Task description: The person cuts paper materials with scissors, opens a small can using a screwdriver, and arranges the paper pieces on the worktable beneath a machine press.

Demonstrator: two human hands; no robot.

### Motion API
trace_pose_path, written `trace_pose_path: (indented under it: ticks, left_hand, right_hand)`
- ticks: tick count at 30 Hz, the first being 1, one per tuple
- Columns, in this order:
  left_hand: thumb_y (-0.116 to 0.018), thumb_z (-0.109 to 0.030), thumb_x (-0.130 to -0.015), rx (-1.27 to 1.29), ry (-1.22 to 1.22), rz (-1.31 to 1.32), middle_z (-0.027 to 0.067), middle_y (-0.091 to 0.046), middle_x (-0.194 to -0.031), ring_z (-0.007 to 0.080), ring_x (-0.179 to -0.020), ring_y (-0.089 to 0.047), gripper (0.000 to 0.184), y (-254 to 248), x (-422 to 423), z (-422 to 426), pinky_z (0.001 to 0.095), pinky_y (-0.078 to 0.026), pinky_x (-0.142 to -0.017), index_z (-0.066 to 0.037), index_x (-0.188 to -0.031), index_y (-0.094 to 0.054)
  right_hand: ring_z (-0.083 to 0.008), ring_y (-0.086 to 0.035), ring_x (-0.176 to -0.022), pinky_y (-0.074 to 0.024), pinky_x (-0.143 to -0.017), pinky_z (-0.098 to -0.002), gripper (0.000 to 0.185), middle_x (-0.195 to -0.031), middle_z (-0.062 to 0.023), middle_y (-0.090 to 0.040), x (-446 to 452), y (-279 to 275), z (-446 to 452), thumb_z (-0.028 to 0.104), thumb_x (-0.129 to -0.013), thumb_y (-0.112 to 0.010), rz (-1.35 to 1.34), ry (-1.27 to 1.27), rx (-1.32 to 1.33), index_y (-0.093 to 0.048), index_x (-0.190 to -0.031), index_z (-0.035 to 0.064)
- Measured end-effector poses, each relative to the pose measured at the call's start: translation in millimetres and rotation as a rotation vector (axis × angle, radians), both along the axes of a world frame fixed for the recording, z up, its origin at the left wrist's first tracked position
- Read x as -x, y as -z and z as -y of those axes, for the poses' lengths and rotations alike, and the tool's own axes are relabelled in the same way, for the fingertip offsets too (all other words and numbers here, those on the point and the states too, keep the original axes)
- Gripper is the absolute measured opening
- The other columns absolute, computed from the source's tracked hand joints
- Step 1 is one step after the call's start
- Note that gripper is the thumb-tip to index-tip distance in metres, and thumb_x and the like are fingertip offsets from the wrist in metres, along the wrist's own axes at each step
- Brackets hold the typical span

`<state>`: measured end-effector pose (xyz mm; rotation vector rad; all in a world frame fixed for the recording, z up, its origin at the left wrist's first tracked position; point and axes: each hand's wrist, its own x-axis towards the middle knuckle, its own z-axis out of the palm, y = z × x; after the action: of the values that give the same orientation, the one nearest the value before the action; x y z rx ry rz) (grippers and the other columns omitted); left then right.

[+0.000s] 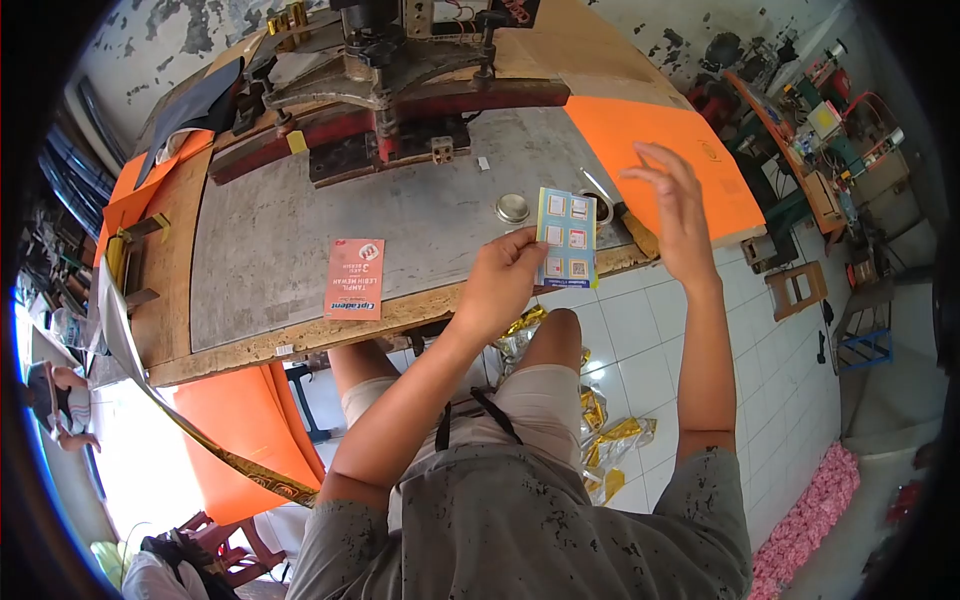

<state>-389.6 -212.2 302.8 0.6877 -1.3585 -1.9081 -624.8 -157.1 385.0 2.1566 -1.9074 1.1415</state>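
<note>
Rough wooden edging point(415, 308) is framing the near side of a grey table top point(260, 240). Just beyond it the left hand point(503, 280) is pinching a blue card point(567, 240) by its side, thumb and fingers closed on that edge, and is holding it up over the table's front. To the right, the right hand point(672, 210) is hanging in the air, fingers loosely spread and gripping nothing.

With so little of the card caught, a loosening thumb could be letting it slip, while too hard a squeeze could be creasing it. An open tin point(604, 203) is standing partly hidden behind the card; a small dip of the wrist could be bringing the two together and smearing the card, though what the tin is holding cannot be told. Near the front edge a red card point(354, 280) is lying flat, and a careless sweep of the left forearm point(415, 385) could be pushing it off.

Farther in, a round lid point(512, 208) is resting on the grey surface, and an orange sheet point(720, 185) is covering the right side. At the back a heavy press point(390, 110) is standing, and beyond everything a peeling wall point(690, 35) is closing off the room
</note>
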Motion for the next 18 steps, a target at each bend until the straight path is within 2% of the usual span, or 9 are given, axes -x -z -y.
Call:
trace_pose_path:
  ticks: [1, 4, 7, 11, 18]
  left_hand:
    - [-0.048, -0.01, -0.107, -0.008, 0.001, 0.016, 0.0123, -0.073, -0.11, 0.0121, -0.094, -0.069, 0.035, -0.6, 0.7, 0.1, 0.0306, -0.058, -0.086, 0.01, -0.133, -0.058]
    - [-0.045, -0.01, -0.107, -0.244, 0.033, -0.128, 0.0137, -0.07, -0.117, 0.0165, -0.099, -0.07, 0.037, -5.1, 2.6, -0.3, 0.0335, -0.059, -0.089, 0.009, -0.137, -0.056]
    - [-0.044, -0.01, -0.107, -0.256, 0.045, -0.123, 0.0138, -0.069, -0.12, 0.02, -0.102, -0.071, 0.039, -5.0, 2.3, 1.0, 0.0354, -0.06, -0.092, 0.008, -0.14, -0.053]
    - [-0.045, -0.011, -0.107, -0.187, 0.08, -0.134, 0.0131, -0.069, -0.118, 0.0182, -0.104, -0.07, 0.039, -3.0, 1.2, -1.5, 0.0338, -0.059, -0.092, 0.008, -0.14, -0.053]
    - [-0.045, -0.012, -0.108, -0.14, 0.044, -0.115, 0.0129, -0.069, -0.117, 0.0165, -0.103, -0.07, 0.038, -3.8, -5.2, -5.3, 0.0319, -0.058, -0.092, 0.009, -0.139, -0.054]
  right_hand:
    - [-0.0314, -0.043, -0.141, -0.0328, -0.117, -0.0447, 0.061, -0.146, -0.0105, -0.054, -3.4, -5.4, -3.6, 0.045, -0.112, -0.029, 0.072, -0.019, 0.056, -0.073, -0.117, 0.0032]
    - [-0.0342, -0.042, -0.142, -0.0321, -0.117, -0.0468, 0.06, -0.147, -0.0132, -0.053, -14.0, -14.1, -10.9, 0.045, -0.111, -0.03, 0.09, -0.098, 0.109, -0.073, -0.119, 0.0047]
    - [-0.0361, -0.04, -0.143, -0.0302, -0.118, -0.0485, 0.058, -0.148, -0.0151, -0.052, -24.1, -13.7, -15.4, 0.046, -0.111, -0.031, 0.057, -0.239, 0.151, -0.073, -0.119, 0.0066]
    - [-0.038, -0.038, -0.145, -0.0261, -0.119, -0.0489, 0.06, -0.15, -0.0156, -0.05, -40.8, 4.3, -14.9, 0.049, -0.11, -0.031, -0.203, -0.241, 0.073, -0.073, -0.117, 0.0078]
    - [-0.038, -0.037, -0.146, -0.0272, -0.118, -0.052, 0.052, -0.151, -0.0137, -0.051, -47.0, 0.0, -29.8, 0.051, -0.106, -0.044, -0.257, -0.25, 0.051, -0.074, -0.11, 0.0085]
